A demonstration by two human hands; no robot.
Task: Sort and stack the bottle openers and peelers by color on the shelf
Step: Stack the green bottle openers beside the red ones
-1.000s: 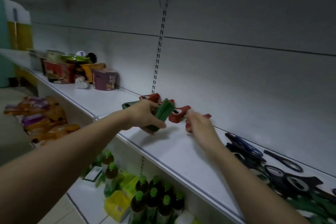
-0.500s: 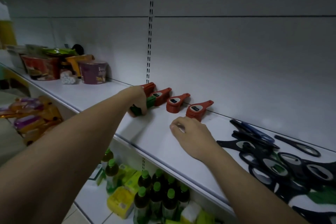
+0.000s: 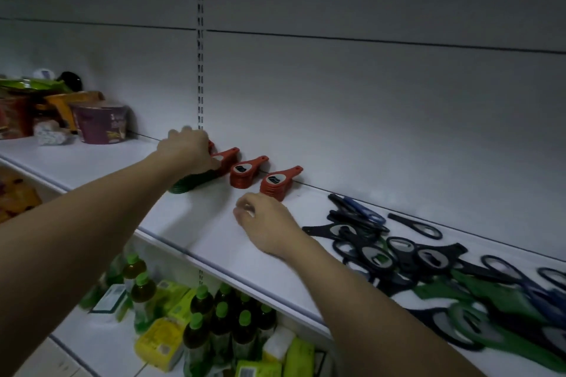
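Three stacks of red bottle openers [image 3: 246, 173] stand in a row along the back of the white shelf [image 3: 214, 239], and a fourth is mostly hidden behind my left hand [image 3: 186, 150]. That hand grips a stack of green openers [image 3: 188, 184] resting on the shelf beside the red row. My right hand [image 3: 266, 223] hovers low over the shelf in front of the rightmost red stack [image 3: 277, 184], fingers curled and holding nothing. A loose heap of black, blue and green openers and peelers [image 3: 428, 260] lies to the right.
Instant noodle cups [image 3: 101, 124] and other packs stand at the far left of the shelf. Green-capped bottles [image 3: 214, 321] and yellow packs fill the shelf below. The back panel rises close behind the red row.
My left hand has set the green stack down on the shelf beside the red stacks. My right hand has drawn back from the red openers toward the front.
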